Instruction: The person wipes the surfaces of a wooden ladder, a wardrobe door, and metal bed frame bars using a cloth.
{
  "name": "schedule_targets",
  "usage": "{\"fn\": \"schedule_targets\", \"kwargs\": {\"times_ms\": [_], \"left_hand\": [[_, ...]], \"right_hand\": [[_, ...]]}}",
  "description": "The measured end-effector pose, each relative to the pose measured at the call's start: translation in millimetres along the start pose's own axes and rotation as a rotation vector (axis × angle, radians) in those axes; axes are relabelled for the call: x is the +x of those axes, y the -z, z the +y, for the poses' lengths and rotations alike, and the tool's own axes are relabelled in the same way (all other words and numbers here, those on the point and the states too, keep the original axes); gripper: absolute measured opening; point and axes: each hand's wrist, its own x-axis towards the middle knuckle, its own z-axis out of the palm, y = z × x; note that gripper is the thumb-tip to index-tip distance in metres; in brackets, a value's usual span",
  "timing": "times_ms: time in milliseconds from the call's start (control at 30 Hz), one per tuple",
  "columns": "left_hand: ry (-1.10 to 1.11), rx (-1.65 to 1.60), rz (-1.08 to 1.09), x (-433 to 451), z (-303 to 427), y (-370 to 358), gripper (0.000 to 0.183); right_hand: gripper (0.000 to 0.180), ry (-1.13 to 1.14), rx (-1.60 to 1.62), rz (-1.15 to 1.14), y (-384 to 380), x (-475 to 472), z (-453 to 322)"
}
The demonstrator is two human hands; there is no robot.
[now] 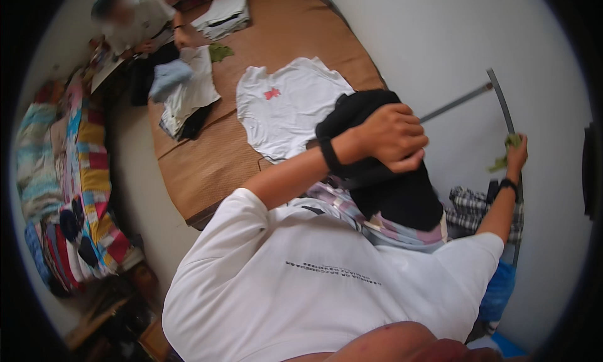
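My left hand (393, 138), with a black band at its wrist, is curled into a fist in front of a black garment (395, 202). Whether the fingers grip the garment, the grey rack bar (454, 102) behind them or nothing is hidden. My right hand (517, 155) is at the far right, against the upright grey pole (502, 100) of the rack. A crumpled green cloth (512, 141) sticks out of its fingers. Beyond the black garment, a white T-shirt (292, 103) with a red bow print lies spread on the bed mat.
Another person (146, 23) sits at the upper left by folded clothes (183, 96). A white stack (226, 16) and green cloth (220, 52) lie on the brown mat (207, 173). Plaid clothes (464, 209) hang at right. A patchwork-covered pile (94, 173) stands left.
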Motion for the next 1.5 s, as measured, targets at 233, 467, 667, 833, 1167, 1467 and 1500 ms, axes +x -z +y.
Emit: {"fn": "schedule_targets", "kwargs": {"times_ms": [233, 467, 667, 833, 1167, 1467, 1500], "left_hand": [[0.026, -0.04, -0.052, 4.4, 7.1, 4.3, 0.029], [0.056, -0.002, -0.104, -1.1, 0.1, 11.0, 0.032], [0.052, -0.039, -0.054, 2.5, 3.1, 6.3, 0.033], [0.096, -0.051, -0.053, 0.8, 8.9, 9.0, 0.032], [0.034, 0.086, -0.138, -0.6, -7.5, 5.3, 0.031], [0.032, 0.126, -0.221, 6.3, 35.3, 13.3, 0.04], [0.026, 0.127, -0.229, 7.0, 44.3, 11.4, 0.042]], "right_hand": [[0.035, -0.141, -0.384, -0.199, 14.4, 42.7, -17.8], [0.041, 0.176, 0.068, -0.795, 71.9, -3.3, -328.8], [0.042, 0.282, 0.227, -0.8, 161.3, -76.7, -421.0], [0.036, 0.248, 0.207, -0.431, 220.9, -107.2, -357.8], [0.042, -0.016, 0.661, 0.473, 294.4, -203.2, -322.5], [0.042, -0.302, 0.942, 0.734, 300.3, -362.7, -297.6], [0.042, -0.303, 0.993, 0.791, 306.3, -379.8, -280.9]]}}
